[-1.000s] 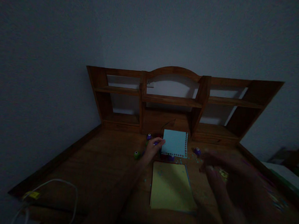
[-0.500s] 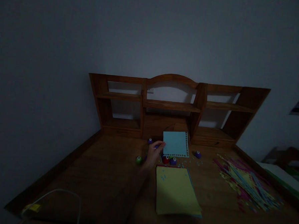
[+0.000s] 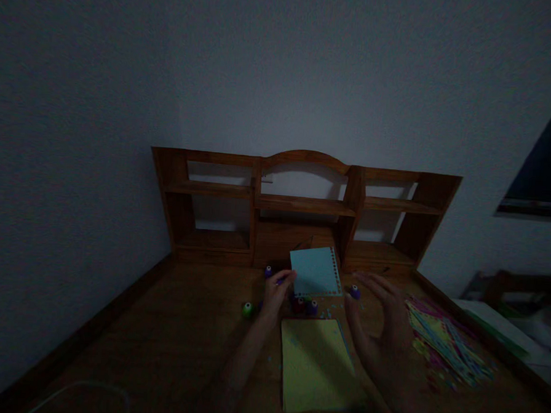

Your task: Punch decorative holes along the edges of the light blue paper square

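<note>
My left hand [image 3: 278,288] pinches the left edge of a light blue sheet of paper [image 3: 316,271], which is held up off the desk. Punched holes run along the sheet's right and bottom edges. My right hand [image 3: 383,317] is open at the right, thumb and fingers apart, with nothing between them. Just beyond its fingers sits a purple hole punch with an eye-like top [image 3: 355,291]. Beneath the sheet are a red punch [image 3: 298,305] and a purple one [image 3: 313,307]. A green punch [image 3: 247,310] stands left of my left hand. Nearest to me lies a stack of yellow paper [image 3: 316,366].
Coloured paper strips [image 3: 453,342] are heaped on the right of the wooden desk [image 3: 171,336]. Small blue paper bits lie behind the yellow stack. A wooden shelf unit [image 3: 303,205] lines the back. A pale cord [image 3: 86,384] curves at the front left.
My right hand has come into view from the lower right, fingers spread. The blue sheet has tilted slightly in my left hand. The camera view has shifted.
</note>
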Demonstrator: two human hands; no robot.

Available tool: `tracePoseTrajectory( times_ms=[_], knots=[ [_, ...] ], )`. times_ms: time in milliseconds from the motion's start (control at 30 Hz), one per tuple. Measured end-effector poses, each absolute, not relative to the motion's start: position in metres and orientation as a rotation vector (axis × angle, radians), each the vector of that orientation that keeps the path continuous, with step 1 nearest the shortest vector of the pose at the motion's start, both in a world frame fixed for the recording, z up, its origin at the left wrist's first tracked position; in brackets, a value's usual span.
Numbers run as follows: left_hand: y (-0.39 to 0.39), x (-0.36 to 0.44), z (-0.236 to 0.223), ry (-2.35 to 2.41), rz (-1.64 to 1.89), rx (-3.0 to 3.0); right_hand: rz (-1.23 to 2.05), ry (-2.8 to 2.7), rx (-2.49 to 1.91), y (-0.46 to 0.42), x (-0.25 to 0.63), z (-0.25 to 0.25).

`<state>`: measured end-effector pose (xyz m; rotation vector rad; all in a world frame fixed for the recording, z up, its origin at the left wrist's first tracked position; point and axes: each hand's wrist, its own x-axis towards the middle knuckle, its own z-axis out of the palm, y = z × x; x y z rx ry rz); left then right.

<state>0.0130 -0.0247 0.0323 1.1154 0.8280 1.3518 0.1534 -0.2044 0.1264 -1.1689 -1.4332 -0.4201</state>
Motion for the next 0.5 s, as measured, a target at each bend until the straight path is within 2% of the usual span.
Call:
tracePoseTrajectory(
  times_ms=[67, 200, 300, 400, 500],
  knots=[
    [-0.026, 0.014, 0.030, 0.843, 1.338, 1.088, -0.234, -1.311, -1.227, -0.169, 0.168, 0.107],
    [-0.028, 0.015, 0.029, 0.846, 1.360, 1.053, 0.372, -1.118, -1.223, -0.112, 0.193, 0.063],
    [-0.026, 0.014, 0.030, 0.849, 1.382, 1.058, 0.812, -1.071, -1.206, -0.090, 0.202, 0.052],
    [-0.024, 0.012, 0.028, 0.865, 1.411, 1.086, 1.004, -1.062, -1.181, -0.080, 0.203, 0.053],
    [-0.020, 0.014, 0.022, 0.895, 1.437, 1.136, 1.063, -1.023, -1.143, -0.070, 0.203, 0.047]
  ],
)
